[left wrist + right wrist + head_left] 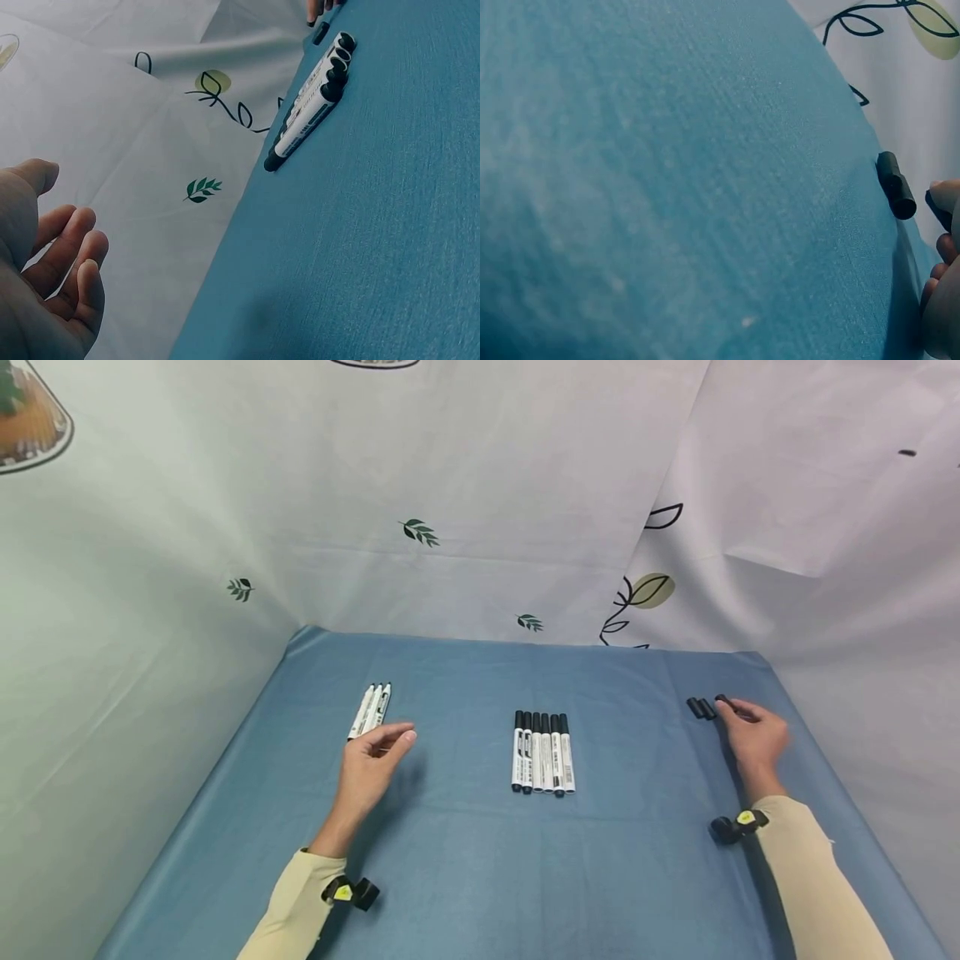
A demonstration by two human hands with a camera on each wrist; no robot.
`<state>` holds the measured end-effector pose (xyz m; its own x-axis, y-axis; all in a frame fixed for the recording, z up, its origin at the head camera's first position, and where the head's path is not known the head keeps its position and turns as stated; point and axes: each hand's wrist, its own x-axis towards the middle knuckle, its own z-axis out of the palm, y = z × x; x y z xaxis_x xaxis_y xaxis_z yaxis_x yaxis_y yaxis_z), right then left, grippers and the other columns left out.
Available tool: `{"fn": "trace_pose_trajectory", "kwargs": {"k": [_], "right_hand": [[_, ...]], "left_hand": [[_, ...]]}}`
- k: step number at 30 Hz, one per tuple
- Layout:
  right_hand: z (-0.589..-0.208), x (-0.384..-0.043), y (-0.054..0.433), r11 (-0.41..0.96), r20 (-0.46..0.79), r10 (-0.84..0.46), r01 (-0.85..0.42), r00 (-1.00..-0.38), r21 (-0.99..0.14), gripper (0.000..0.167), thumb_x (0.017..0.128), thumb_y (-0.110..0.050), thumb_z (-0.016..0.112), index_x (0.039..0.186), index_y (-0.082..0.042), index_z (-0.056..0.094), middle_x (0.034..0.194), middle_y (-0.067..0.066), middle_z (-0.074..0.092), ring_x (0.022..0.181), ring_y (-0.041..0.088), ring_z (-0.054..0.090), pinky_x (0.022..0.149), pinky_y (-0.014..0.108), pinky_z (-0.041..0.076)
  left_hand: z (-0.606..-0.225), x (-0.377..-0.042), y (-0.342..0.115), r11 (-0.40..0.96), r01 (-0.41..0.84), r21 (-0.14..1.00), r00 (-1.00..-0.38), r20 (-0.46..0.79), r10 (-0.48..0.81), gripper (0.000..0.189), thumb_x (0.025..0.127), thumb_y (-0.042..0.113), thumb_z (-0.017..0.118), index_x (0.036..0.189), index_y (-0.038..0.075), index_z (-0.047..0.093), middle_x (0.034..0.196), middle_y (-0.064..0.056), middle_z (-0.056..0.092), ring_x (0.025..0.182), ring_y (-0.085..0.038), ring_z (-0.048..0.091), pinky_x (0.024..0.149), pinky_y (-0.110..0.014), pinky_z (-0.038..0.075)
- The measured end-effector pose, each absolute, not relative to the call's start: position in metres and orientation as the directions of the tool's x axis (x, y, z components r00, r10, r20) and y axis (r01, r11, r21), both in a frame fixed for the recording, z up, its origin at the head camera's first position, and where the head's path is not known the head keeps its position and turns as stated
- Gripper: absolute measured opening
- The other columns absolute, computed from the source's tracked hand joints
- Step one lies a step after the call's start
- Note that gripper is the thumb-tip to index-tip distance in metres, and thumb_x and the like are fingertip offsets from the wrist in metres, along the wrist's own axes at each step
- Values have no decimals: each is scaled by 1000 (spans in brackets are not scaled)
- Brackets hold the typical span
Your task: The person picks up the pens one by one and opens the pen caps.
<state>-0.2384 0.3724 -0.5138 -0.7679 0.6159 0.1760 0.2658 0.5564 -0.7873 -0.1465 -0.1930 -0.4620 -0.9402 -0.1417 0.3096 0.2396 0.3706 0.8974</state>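
In the head view my right hand [756, 739] pinches a black marker cap [724, 701] at the table's right side. Two more black caps [701, 708] lie side by side just left of it. My left hand [371, 768] is held above the cloth at the left with relaxed fingers and nothing in them. Just beyond it, several uncapped white markers [370, 710] lie in a row, their lower ends partly hidden by the hand. Between the hands sits a row of several capped white markers [543, 753], black caps pointing away. The left wrist view shows the left hand's [56, 262] fingers apart and loosely bent.
A blue cloth [480, 877] covers the table. White patterned sheeting [480, 485] hangs behind it and at both sides. Each wrist wears a black strap-on camera, the left one [364, 894] and the right one [724, 831].
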Motion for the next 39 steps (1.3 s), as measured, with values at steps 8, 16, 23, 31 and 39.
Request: {"fn": "trace_pose_trajectory", "kwargs": {"k": [8,16,23,31,39], "right_hand": [[-515,-240,373,567,160,622,300,-766,-767,47,94,-42,73,123,-6,75,122,20,72,81,-2,56,87,32,47],[-516,-241,373,590,178,586,266,-791,-762,45,97,-34,70,126,0,71,123,26,69,122,41,60,110,53,39],[-516,-239,375,595,171,568,258,-805,-761,46,97,-33,71,130,-1,69,127,24,67,126,41,58,111,53,39],[-512,-231,374,608,179,557,251,-811,-753,50,95,-41,71,132,-8,69,131,18,68,94,7,67,75,22,49],[-493,-211,357,626,272,508,133,-817,-768,49,94,-41,73,131,-9,71,132,17,65,83,-19,42,66,10,38]], "left_hand": [[-463,-146,-194,353,239,905,-943,302,-137,22,95,19,75,112,5,78,103,-8,76,85,-6,67,72,-19,52],[-452,-144,-189,348,217,912,-949,280,-142,22,95,14,74,112,1,77,103,-14,76,83,-2,65,72,-16,50],[-458,-148,-195,359,222,907,-950,284,-130,23,96,22,75,113,8,78,101,-7,76,86,-6,67,73,-20,53],[-457,-152,-186,381,200,902,-964,250,-86,27,98,26,72,116,6,77,105,-8,76,87,-7,65,76,-22,51],[-462,-162,-166,398,179,900,-978,208,-31,30,101,28,68,120,7,75,109,-6,75,90,-13,65,78,-28,51]]}}
